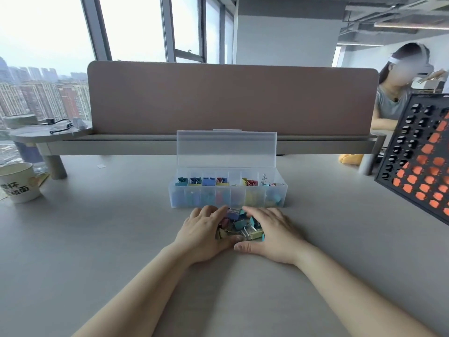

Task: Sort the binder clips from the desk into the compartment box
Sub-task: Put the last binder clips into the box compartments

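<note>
On the bench [102, 239], just in front of the compartment box [228, 199], your left hand [202, 233] and right hand [272, 231] cup a heap of coloured binder clips [239, 226] between them. Your fingers and thumbs curl round it from both sides, and your thumb tips nearly meet at its near edge. The box's clear lid [226, 149] stands upright, and clips lie in most compartments. A mug [18, 182] sits far left.

view: head, one wide-angle lens | from: worn above the near edge of the bench [97, 251] | faces: forward and down — toward the partition panel [230, 98] and windows [133, 25] | range: close, compartment box [228, 198] mid-frame
</note>
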{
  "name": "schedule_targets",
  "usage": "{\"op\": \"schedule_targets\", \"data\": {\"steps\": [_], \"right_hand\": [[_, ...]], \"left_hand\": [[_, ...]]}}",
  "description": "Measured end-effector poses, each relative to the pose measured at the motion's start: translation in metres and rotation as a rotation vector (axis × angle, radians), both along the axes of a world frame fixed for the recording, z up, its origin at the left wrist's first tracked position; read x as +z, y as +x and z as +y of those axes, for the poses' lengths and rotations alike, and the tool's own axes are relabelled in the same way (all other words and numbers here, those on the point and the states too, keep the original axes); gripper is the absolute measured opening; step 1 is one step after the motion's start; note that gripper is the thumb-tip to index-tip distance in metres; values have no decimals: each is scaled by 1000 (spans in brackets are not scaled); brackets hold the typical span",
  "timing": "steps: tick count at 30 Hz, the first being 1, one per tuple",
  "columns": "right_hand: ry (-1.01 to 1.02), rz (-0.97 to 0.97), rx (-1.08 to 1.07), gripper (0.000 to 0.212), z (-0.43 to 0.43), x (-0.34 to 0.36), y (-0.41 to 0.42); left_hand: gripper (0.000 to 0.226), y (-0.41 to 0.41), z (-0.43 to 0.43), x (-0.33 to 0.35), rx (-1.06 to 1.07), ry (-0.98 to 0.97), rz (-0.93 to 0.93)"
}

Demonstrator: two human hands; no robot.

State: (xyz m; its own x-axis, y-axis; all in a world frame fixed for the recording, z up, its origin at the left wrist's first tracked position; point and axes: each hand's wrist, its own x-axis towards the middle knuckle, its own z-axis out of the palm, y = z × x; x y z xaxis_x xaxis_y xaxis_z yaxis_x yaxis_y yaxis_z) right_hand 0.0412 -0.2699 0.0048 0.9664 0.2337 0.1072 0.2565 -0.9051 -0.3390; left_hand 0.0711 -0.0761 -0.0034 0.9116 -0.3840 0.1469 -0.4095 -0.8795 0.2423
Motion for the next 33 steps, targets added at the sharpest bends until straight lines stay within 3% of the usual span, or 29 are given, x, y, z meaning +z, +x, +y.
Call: {"op": "schedule_targets", "data": {"steps": [5, 10, 17, 25, 33], "right_hand": [[15, -29, 4, 120, 8, -5, 9], [124, -22, 51, 80, 8, -8, 10], [136, -54, 39, 49, 7, -9, 7], [94, -138, 43, 38, 9, -7, 1], [26, -210, -31, 21, 12, -6, -4]], "left_hand": [[64, 4, -6, -1, -44, -28, -26], [62, 4, -6, -2, -66, -72, -52], [43, 6, 1, -6, -60, -182, -83], [30, 3, 1, -8, -89, -238, -183], [28, -3, -3, -4, -23, -150, -245]]}}
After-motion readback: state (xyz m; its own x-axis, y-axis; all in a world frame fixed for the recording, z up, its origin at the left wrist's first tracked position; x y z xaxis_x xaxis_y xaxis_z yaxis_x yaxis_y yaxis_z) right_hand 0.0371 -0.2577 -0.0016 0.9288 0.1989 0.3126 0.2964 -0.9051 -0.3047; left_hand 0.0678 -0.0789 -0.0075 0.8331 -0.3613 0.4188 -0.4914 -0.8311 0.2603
